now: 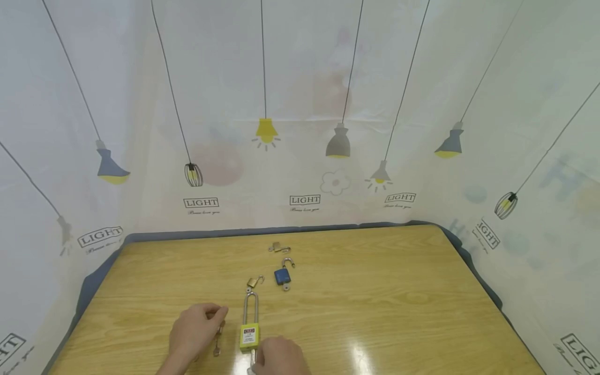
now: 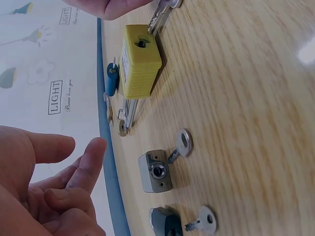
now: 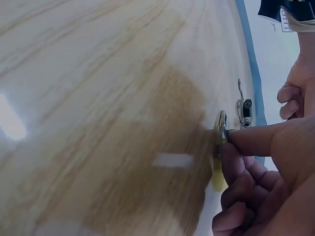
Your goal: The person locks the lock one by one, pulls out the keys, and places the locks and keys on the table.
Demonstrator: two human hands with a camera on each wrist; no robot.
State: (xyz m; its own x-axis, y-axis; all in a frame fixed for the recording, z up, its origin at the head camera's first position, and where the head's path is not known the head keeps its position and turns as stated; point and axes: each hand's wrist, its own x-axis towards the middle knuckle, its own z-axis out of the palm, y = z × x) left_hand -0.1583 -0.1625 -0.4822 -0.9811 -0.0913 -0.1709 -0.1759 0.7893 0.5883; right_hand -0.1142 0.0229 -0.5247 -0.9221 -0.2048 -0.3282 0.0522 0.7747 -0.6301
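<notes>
A yellow padlock point(image 1: 249, 337) with a long closed shackle lies on the table. Beside its keyhole end, my right hand point(image 1: 281, 357) pinches a key point(image 3: 223, 123) between thumb and forefinger. In the left wrist view, the key's blade point(image 2: 156, 20) is outside the keyhole of the yellow padlock point(image 2: 141, 64), near its edge. My left hand point(image 1: 194, 333) hovers left of it, fingers loosely bent and holding nothing. Near that hand, a silver padlock point(image 2: 156, 172) and a dark padlock point(image 2: 165, 222) each have a loose key point(image 2: 184, 142) beside them.
Beyond the yellow padlock lie a small brass padlock point(image 1: 252, 282), a blue padlock point(image 1: 283, 276) and another small padlock point(image 1: 277, 247), all with shackles undone. A printed curtain point(image 1: 300, 156) surrounds the back and sides of the wooden table point(image 1: 398, 297).
</notes>
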